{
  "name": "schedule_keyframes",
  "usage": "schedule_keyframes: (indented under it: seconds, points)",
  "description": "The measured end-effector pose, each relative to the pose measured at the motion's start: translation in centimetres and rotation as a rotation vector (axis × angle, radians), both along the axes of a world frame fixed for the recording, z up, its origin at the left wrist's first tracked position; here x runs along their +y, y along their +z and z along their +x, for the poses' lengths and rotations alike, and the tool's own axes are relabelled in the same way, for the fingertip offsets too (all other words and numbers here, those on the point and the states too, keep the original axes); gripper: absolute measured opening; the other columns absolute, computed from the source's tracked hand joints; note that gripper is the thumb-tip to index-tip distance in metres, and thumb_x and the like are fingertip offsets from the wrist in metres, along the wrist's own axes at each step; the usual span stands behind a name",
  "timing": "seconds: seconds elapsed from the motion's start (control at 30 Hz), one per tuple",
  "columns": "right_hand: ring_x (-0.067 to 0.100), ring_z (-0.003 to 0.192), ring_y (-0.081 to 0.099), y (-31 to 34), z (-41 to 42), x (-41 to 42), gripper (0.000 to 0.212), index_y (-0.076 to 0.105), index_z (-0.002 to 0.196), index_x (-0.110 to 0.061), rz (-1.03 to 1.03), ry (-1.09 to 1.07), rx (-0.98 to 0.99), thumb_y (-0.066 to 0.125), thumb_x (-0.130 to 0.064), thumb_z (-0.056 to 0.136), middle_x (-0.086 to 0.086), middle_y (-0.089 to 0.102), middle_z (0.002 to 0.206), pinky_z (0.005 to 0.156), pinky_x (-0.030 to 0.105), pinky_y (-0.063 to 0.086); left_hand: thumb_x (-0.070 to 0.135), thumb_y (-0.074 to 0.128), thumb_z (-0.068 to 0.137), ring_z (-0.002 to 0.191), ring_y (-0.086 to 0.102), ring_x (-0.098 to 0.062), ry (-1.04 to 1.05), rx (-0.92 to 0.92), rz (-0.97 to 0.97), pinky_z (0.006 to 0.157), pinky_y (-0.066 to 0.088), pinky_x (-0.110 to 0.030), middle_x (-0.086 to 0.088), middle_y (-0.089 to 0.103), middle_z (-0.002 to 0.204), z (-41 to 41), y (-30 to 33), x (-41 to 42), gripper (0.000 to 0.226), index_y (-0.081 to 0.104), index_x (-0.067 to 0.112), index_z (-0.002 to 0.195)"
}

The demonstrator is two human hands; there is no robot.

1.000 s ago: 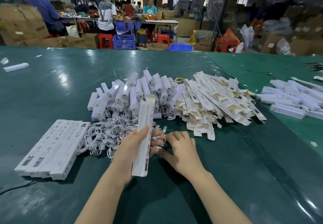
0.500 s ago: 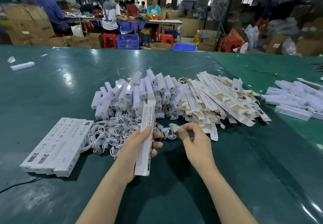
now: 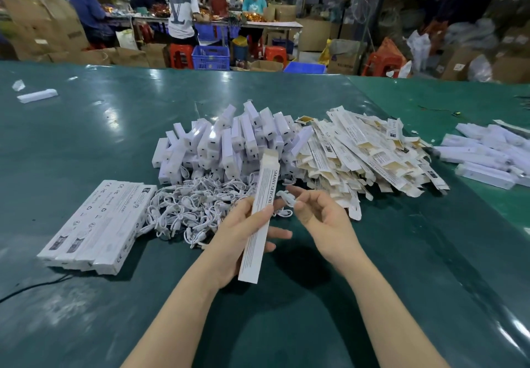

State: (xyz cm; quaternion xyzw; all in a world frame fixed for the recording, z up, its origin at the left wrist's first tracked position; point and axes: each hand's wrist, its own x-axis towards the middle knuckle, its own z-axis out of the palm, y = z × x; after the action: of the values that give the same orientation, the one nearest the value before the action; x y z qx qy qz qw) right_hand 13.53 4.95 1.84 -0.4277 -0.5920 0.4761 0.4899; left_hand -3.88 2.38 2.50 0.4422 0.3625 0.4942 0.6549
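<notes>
The left hand [image 3: 238, 241] grips a long, slim white cardboard box [image 3: 259, 218], thumb on its printed face and fingers partly hidden behind it. The box stands tilted just right of a tangled heap of white cables [image 3: 189, 209]. The right hand [image 3: 324, 221] pinches a small coiled white cable [image 3: 286, 197], blurred, beside the box's upper half. Left of the heap lie stacked white boxes [image 3: 97, 224].

Two bare forearms [image 3: 177, 310], slim wrists, left grip [image 3: 238, 241] and right grip [image 3: 327, 224] slender-fingered, short-nailed.
</notes>
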Motion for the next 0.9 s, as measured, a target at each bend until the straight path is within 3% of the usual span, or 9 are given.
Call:
schedule_keyframes:
  seconds: [0.2, 0.3, 0.37, 0.5, 0.63, 0.73, 0.8, 0.9]
  points:
    - [0.005, 0.085, 0.066, 0.2, 0.0, 0.0, 0.036, 0.062, 0.091, -0.022, -0.054, -0.055, 0.198, 0.068, -0.05, 0.07, -0.012, 0.072, 0.085, 0.074, 0.02, 0.05, 0.033, 0.062, 0.085, 0.081, 0.072, -0.02, -0.067, 0.041, 0.005, 0.056, 0.051, -0.021, 0.001, 0.07, 0.12, 0.0, -0.3, 0.3, 0.043, 0.053, 0.021, 0.125]
    - [0.006, 0.075, 0.065, 0.7, 0.6, 0.4, 0.039, 0.063, 0.089, -0.019, -0.108, -0.114, 0.433, 0.072, -0.046, 0.063, -0.008, 0.071, 0.082, 0.063, 0.018, 0.05, 0.032, 0.065, 0.082, 0.073, 0.069, -0.018, -0.082, 0.076, -0.031, 0.052, 0.049, -0.021, -0.004, 0.073, 0.112, -0.2, -0.4, 0.4, 0.04, 0.06, 0.022, 0.12]
    - [0.003, 0.067, 0.062, 1.0, 1.2, 0.7, 0.035, 0.064, 0.09, -0.018, -0.104, -0.211, 0.473, 0.071, -0.043, 0.066, -0.013, 0.067, 0.075, 0.062, 0.018, 0.049, 0.032, 0.065, 0.081, 0.067, 0.067, -0.016, -0.115, 0.144, -0.032, 0.05, 0.048, -0.021, -0.003, 0.073, 0.108, -0.3, -0.4, 0.4, 0.04, 0.062, 0.022, 0.12]
    - [-0.001, 0.068, 0.057, 1.0, 2.2, 0.7, 0.024, 0.07, 0.087, -0.03, 0.029, -0.362, 0.234, 0.068, -0.049, 0.073, -0.016, 0.067, 0.075, 0.067, 0.013, 0.048, 0.033, 0.066, 0.082, 0.065, 0.065, -0.015, -0.222, 0.291, -0.021, 0.053, 0.049, -0.022, 0.002, 0.073, 0.111, -0.4, -0.2, 0.5, 0.044, 0.058, 0.027, 0.125]
    - [-0.005, 0.07, 0.053, 1.0, 3.0, 0.7, 0.013, 0.069, 0.084, -0.047, 0.148, -0.35, -0.043, 0.063, -0.052, 0.074, -0.023, 0.066, 0.08, 0.069, 0.008, 0.044, 0.032, 0.064, 0.086, 0.065, 0.065, -0.014, -0.274, 0.366, 0.004, 0.055, 0.049, -0.021, 0.003, 0.073, 0.111, -0.1, 0.0, 0.6, 0.035, 0.061, 0.033, 0.121]
    - [-0.005, 0.078, 0.056, 1.1, 3.7, 0.7, 0.006, 0.068, 0.083, -0.044, 0.195, -0.3, -0.196, 0.062, -0.043, 0.084, -0.027, 0.064, 0.086, 0.071, 0.007, 0.04, 0.03, 0.063, 0.089, 0.066, 0.065, -0.016, -0.267, 0.392, -0.002, 0.054, 0.05, -0.023, 0.003, 0.073, 0.111, -0.1, -0.1, 0.8, 0.033, 0.061, 0.03, 0.122]
    - [-0.003, 0.085, 0.058, 1.1, 4.3, 0.6, 0.015, 0.067, 0.082, -0.042, 0.235, -0.262, -0.274, 0.064, -0.03, 0.09, -0.026, 0.065, 0.089, 0.074, 0.006, 0.04, 0.033, 0.064, 0.086, 0.065, 0.067, -0.017, -0.279, 0.418, -0.001, 0.053, 0.05, -0.023, 0.004, 0.073, 0.111, -0.1, -0.1, 0.8, 0.036, 0.061, 0.03, 0.122]
    - [-0.006, 0.087, 0.055, 1.6, 4.9, 0.5, 0.008, 0.068, 0.083, -0.04, 0.271, -0.206, -0.341, 0.062, -0.036, 0.086, -0.026, 0.065, 0.09, 0.075, 0.004, 0.038, 0.035, 0.064, 0.087, 0.065, 0.067, -0.018, -0.331, 0.452, 0.012, 0.055, 0.05, -0.023, 0.004, 0.072, 0.113, -0.2, -0.1, 0.7, 0.038, 0.06, 0.032, 0.125]
